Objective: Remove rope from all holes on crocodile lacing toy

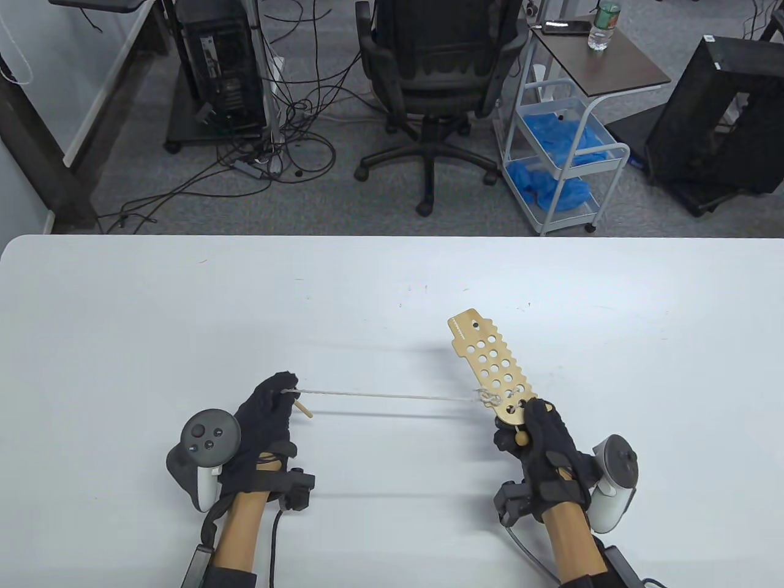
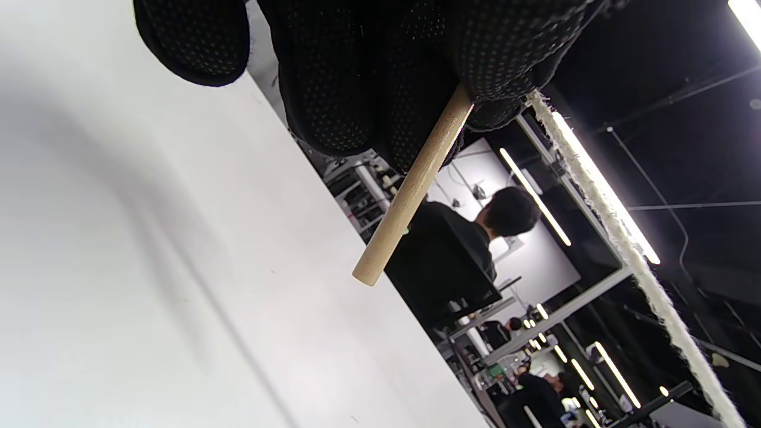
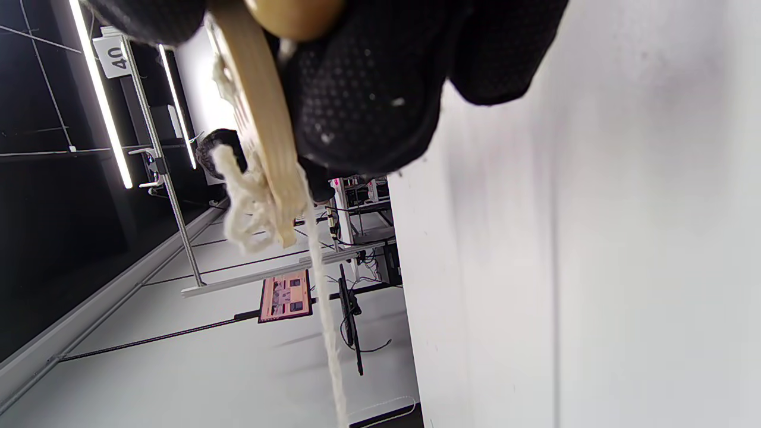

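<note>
The wooden crocodile lacing board (image 1: pixel 492 364) has several round holes. My right hand (image 1: pixel 539 438) grips its near end and holds it above the white table, its far end pointing away. A white rope (image 1: pixel 392 396) runs taut from a small knot of loops (image 1: pixel 488 398) at the board's near holes leftward to my left hand (image 1: pixel 269 410). My left hand grips the rope and its wooden needle (image 1: pixel 303 409), which sticks out of the fist. In the left wrist view the needle (image 2: pixel 410 190) and rope (image 2: pixel 618 238) leave the fingers. In the right wrist view the board's edge (image 3: pixel 261 119) and the rope loops (image 3: pixel 247 205) show.
The white table (image 1: pixel 392 294) carries nothing else. Beyond its far edge stand an office chair (image 1: pixel 438 79), a white cart (image 1: pixel 563 153) with blue items, and computer towers with cables on the floor.
</note>
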Demonstrator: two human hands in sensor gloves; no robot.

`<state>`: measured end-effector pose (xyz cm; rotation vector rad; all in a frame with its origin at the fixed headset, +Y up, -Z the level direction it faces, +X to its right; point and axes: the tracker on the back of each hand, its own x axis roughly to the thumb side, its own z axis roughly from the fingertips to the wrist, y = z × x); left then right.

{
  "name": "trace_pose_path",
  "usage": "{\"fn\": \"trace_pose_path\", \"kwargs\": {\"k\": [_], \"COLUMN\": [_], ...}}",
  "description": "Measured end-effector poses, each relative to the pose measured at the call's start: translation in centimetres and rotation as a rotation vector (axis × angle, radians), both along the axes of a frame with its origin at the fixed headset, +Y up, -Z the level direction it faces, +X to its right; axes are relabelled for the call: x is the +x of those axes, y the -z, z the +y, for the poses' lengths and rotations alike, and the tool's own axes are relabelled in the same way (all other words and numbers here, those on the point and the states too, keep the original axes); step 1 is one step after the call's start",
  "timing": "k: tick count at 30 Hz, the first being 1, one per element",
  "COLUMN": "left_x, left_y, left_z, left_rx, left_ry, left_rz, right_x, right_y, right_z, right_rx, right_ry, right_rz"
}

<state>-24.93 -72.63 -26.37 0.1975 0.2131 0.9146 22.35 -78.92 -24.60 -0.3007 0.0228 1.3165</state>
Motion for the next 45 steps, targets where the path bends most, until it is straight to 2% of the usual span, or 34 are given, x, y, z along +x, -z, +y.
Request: {"fn": "trace_pose_path", "kwargs": {"k": [13, 26, 45], "left_x": [-2.1, -3.3, -4.2], "left_y": [-0.1, -0.6, -1.1], "left_z": [-0.7, -0.7, -0.8], "left_rx": [-0.03, -0.024, -0.03], "left_ry": [-0.122, -0.119, -0.175], "left_rz": [0.109, 0.207, 0.279], "right_x": [1.4, 2.2, 2.9], "right_y": [0.0, -0.4, -0.7], "right_z": [-0.6, -0.8, -1.2], "right_rx": [-0.024, -0.037, -0.049], "right_ry": [0.027, 0.049, 0.109], "right_rz": [-0.075, -0.147, -0.211]}}
